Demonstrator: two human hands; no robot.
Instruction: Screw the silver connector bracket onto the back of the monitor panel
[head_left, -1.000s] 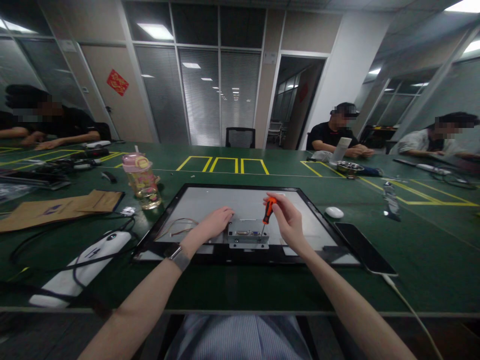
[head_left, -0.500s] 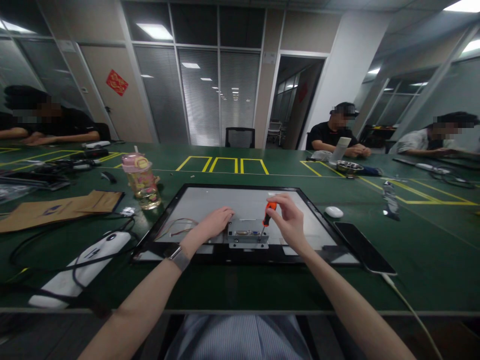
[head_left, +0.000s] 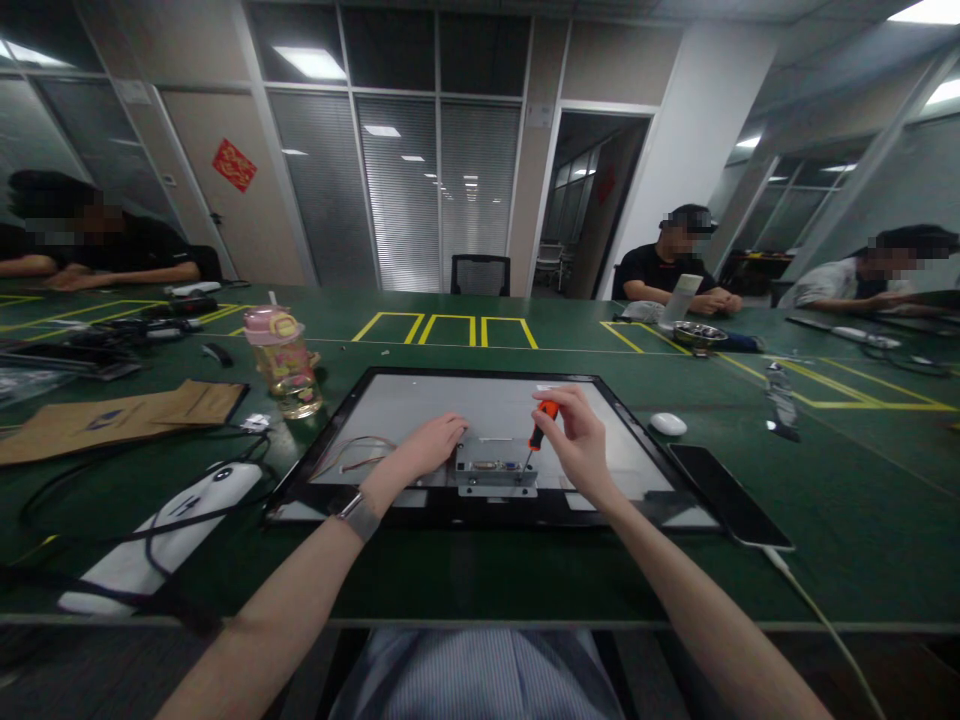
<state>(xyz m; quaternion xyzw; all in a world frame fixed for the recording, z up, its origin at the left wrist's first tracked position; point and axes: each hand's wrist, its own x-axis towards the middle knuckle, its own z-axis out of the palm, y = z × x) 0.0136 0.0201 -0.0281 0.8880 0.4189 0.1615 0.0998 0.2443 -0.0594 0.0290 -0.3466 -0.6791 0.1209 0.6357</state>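
Observation:
A flat display panel (head_left: 397,397) with a black frame lies back side up on the table in front of me. Near its front edge sits a metal bracket (head_left: 487,478) with a row of connector ports, one of them blue. My left hand (head_left: 433,445) grips the bracket's left rear corner, its fingertips partly hidden. In my right hand (head_left: 581,440) is an orange and black screwdriver (head_left: 535,437), pinched at the handle and slanted. Its tip reaches down to the right end of the bracket; the screw under it is too small to see.
Thin wires (head_left: 352,452) lie on the panel's left. A drink bottle (head_left: 283,365), brown paper bag (head_left: 112,420) and white power strip (head_left: 172,535) with black cables stand left. Right are a white earbud case (head_left: 667,424) and a charging phone (head_left: 727,495). Several people sit across the table.
The screwdriver's handle has shifted slightly right and its tilt has changed a little in my right hand. My left hand stays put.

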